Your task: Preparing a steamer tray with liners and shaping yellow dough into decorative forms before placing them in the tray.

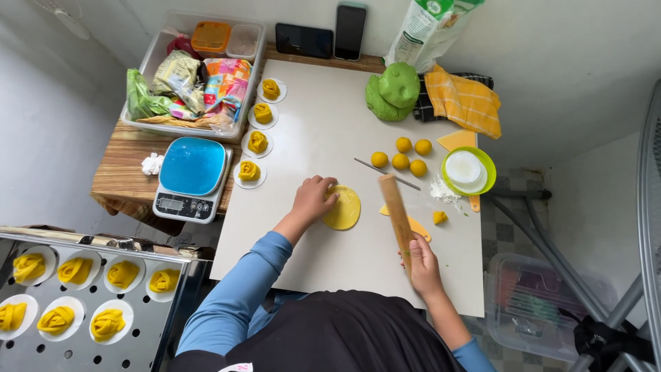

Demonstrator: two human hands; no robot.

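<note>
My left hand (313, 198) rests fingers-down on the left edge of a flat yellow dough disc (345, 209) lying on the white board (323, 131). My right hand (422, 266) grips the near end of a wooden rolling pin (396, 212), which points away from me just right of the disc. A small yellow dough scrap (439, 218) and a flat orange-yellow piece (418, 227) lie beside the pin. Several yellow dough balls (400, 161) sit further back, next to a thin metal stick (385, 173).
Shaped yellow dough rolls on white papers (259, 141) line the board's left edge. A blue kitchen scale (191, 177), a box of packets (200, 76), green dough (394, 91), a green bowl (469, 171), flour (441, 191), two phones (350, 31) and a steamer tray with rolls (76, 303) surround it.
</note>
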